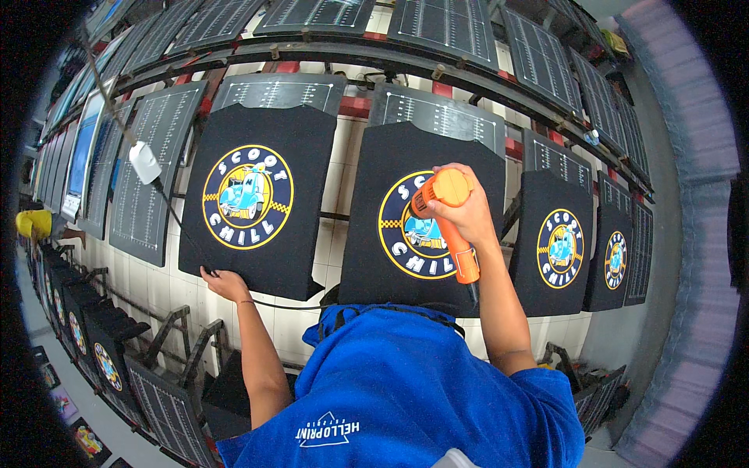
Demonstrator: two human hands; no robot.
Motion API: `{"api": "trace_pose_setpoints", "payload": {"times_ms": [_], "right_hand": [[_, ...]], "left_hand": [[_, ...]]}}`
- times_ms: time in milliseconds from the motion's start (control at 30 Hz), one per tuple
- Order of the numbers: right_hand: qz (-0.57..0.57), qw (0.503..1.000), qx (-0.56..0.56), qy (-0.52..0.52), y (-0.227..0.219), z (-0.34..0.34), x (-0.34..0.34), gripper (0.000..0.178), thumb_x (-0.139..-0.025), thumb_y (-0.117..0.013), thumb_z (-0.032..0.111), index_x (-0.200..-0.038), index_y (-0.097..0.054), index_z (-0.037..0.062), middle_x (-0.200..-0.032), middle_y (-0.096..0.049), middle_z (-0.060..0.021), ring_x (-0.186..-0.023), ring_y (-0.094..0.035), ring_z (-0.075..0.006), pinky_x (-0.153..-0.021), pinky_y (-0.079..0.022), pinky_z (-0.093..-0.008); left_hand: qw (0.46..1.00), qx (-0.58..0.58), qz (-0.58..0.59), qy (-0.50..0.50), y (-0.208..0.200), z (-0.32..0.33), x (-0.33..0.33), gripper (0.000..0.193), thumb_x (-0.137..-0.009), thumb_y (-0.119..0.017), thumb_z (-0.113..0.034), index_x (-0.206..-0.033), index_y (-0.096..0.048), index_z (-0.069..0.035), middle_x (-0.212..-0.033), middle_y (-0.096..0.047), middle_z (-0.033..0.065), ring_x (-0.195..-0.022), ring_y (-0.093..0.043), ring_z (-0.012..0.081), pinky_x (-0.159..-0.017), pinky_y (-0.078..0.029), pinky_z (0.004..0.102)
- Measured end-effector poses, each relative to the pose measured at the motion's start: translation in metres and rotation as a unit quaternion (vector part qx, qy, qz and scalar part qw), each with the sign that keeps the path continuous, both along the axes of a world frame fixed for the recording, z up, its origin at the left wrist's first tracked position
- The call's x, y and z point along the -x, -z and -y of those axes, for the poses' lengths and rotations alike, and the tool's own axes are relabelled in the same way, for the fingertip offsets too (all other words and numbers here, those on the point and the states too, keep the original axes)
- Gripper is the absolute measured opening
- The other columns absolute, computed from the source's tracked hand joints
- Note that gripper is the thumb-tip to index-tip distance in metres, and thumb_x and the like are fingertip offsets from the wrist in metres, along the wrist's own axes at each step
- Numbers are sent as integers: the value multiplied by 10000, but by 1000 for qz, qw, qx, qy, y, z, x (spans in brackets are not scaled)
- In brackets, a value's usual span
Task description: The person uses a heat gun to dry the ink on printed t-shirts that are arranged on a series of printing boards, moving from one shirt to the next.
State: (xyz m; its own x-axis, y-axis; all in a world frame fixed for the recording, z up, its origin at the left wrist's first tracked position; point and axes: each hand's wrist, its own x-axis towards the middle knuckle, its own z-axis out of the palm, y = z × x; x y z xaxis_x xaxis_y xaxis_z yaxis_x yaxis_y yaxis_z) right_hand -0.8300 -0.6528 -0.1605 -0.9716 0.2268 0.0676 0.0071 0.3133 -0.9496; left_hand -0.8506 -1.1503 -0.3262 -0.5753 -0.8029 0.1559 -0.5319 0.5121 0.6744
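I had the right hand [470, 210] gripping an orange plastic heat gun [451, 187], the left hand [228, 285] pinching a thin black cord [285, 306]. Round multicoloured prints [247, 198] looked complete; drying progress was unclear.

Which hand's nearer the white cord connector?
Left: left hand is below-right of the white connector in view; right hand is far right, around an orange tool.

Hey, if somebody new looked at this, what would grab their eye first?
Probably the bright orange, pistol-shaped handheld tool, right of centre, gripped in the right hand above a black fabric T-shirt with a round, colourful print. Next, likely the matching black T-shirts to either side, and the wearer's vivid blue fabric top across the bottom middle.
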Motion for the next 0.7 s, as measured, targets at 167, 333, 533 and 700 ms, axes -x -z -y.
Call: {"api": "trace_pose_setpoints", "payload": {"times_ms": [167, 333, 533, 700], "right_hand": [[18, 1000, -9, 20, -7, -3, -5, 560, -645, -817, 193, -1113, -552, 41, -1062, -626, -77, -984, -602, -174, -891, -463, -312], [-11, 999, -38, 37, -1, -18, -10, 552, -648, -816, 184, -1112, -553, 41, -1035, -627, -73, -958, -602, -164, -876, -467, -304], [-12, 997, 14, 75, 6, -37, -29, 545, -659, -813, 176, -1116, -551, 33, -1063, -622, -90, -983, -600, -168, -889, -461, -303], [-1, 994, -6, 106, 0, -48, -58, 519, -667, -805, 155, -1104, -557, 30, -1066, -615, -86, -984, -596, -174, -890, -463, -307]], "left_hand": [[999, 38, -9, 10, 1, -1, -1, 442, -931, -413, -63, -1367, -391, 3, -1304, -469, 285, -1163, -470, 432, -1008, -349, 488], [1000, 27, -2, -3, 8, 4, -2, 456, -929, -427, -54, -1383, -385, -36, -1269, -472, 284, -1150, -475, 408, -1003, -367, 461], [998, 41, 43, -5, 1, -3, 1, 469, -923, -438, -45, -1388, -378, -58, -1251, -472, 279, -1132, -495, 396, -991, -401, 439], [998, 46, 37, 13, 13, 10, -1, 483, -918, -441, -41, -1393, -359, -57, -1218, -496, 278, -1105, -521, 397, -971, -417, 457]]}}
